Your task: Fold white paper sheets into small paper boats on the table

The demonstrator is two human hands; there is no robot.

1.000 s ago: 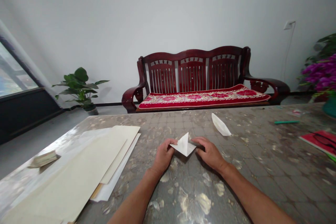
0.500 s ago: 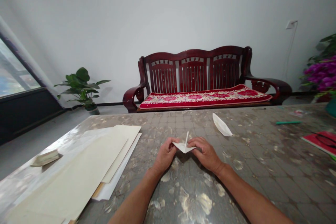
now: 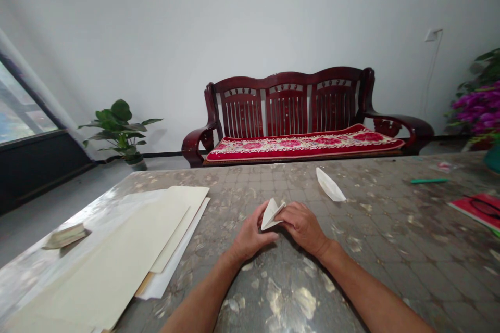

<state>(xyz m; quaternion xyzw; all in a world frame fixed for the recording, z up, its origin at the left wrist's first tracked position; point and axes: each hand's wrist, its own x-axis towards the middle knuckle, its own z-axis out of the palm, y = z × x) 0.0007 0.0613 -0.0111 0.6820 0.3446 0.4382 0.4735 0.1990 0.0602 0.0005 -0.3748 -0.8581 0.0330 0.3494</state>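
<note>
Above the glossy, floral table, the right hand clamps its fingers on the paper, while the left hand cups its left side, thumb apart, probably bracing the crisp, pointed folds. Farther out are a leaf-shaped slip, flat cream sheets and a carved bench.

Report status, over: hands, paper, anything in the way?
Right hand gripping folded paper. Left hand at its edge, thumb spread. Second white paper beyond, out of the way.
</note>
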